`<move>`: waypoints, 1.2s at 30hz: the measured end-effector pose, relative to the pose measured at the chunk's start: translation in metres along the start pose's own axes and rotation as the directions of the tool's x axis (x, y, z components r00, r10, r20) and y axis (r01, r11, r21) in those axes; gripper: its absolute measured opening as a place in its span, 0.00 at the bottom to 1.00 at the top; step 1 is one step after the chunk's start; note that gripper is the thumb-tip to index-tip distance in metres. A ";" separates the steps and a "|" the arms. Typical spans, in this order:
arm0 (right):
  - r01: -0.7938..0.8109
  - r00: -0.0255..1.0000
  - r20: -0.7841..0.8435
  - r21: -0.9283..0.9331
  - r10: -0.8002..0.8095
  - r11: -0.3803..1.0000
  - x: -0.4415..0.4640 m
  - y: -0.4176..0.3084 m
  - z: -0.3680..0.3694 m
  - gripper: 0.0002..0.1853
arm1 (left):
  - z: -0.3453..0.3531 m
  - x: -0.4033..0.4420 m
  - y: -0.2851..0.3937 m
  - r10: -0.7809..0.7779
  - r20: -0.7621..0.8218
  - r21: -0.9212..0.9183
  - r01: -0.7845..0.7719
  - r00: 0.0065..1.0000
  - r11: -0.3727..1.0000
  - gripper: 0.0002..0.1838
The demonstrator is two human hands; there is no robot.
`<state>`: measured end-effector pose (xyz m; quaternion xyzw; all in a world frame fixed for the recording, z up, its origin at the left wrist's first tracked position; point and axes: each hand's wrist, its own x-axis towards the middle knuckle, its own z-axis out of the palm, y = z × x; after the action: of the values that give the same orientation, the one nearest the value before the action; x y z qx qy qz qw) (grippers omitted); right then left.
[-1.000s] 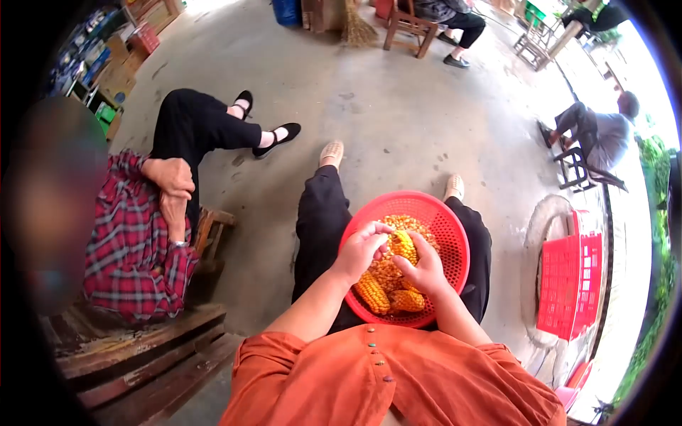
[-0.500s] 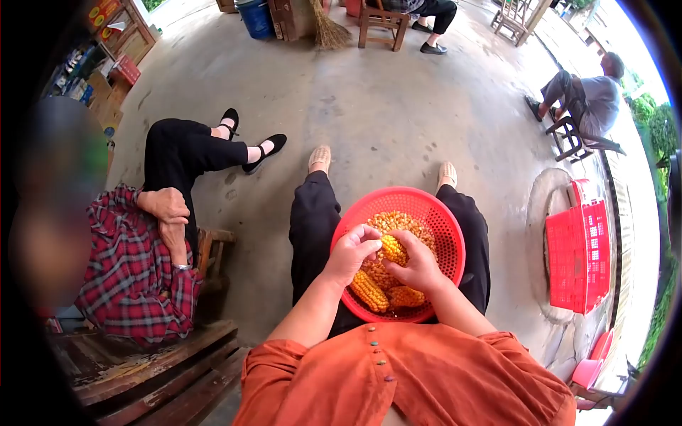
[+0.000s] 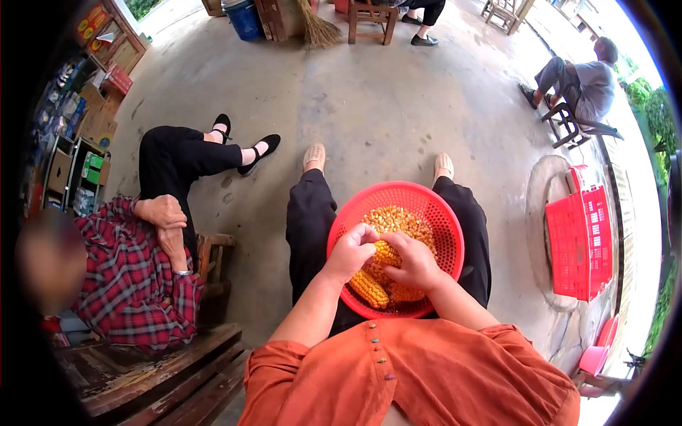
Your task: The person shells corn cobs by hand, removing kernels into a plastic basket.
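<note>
A red plastic basket with a perforated wall rests on my lap. Loose yellow corn kernels cover its bottom. Both hands are over the basket, closed around one corn cob. My left hand grips the cob from the left, fingertips bent against its kernels. From the other side my right hand wraps round it, thumb and fingers partly hiding it. Below my left hand a second corn cob lies at the near side of the basket. Beside it another cob shows partly under my right hand.
To my left a person in a plaid shirt sits with hands crossed, near a wooden bench. On the right stands a red crate. Farther off are seated people, a broom and a blue bucket.
The fingers of both hands have shifted slightly on the cob, and my right hand now covers more of it. The whole view has tilted a little.
</note>
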<state>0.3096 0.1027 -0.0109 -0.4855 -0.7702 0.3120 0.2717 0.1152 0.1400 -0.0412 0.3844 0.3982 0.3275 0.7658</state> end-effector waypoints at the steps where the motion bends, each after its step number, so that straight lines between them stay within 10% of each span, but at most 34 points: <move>1: -0.013 1.000 0.006 0.016 0.013 1.000 0.001 0.000 0.000 0.32 | 0.000 0.000 0.001 -0.012 0.007 -0.008 0.012 1.000 1.000 0.10; 12: -0.289 0.955 0.051 0.360 0.291 0.887 -0.001 0.020 0.012 0.33 | 0.002 0.000 0.005 0.016 -0.002 -0.049 -0.016 1.000 0.999 0.15; 36: -0.233 0.968 -0.046 0.204 0.247 0.951 -0.004 0.008 0.015 0.30 | 0.000 0.004 -0.006 0.093 -0.005 -0.011 -0.093 0.996 0.996 0.09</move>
<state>0.3053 0.0982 -0.0274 -0.5571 -0.6605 0.4001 0.3056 0.1181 0.1402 -0.0481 0.3974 0.3796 0.3661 0.7510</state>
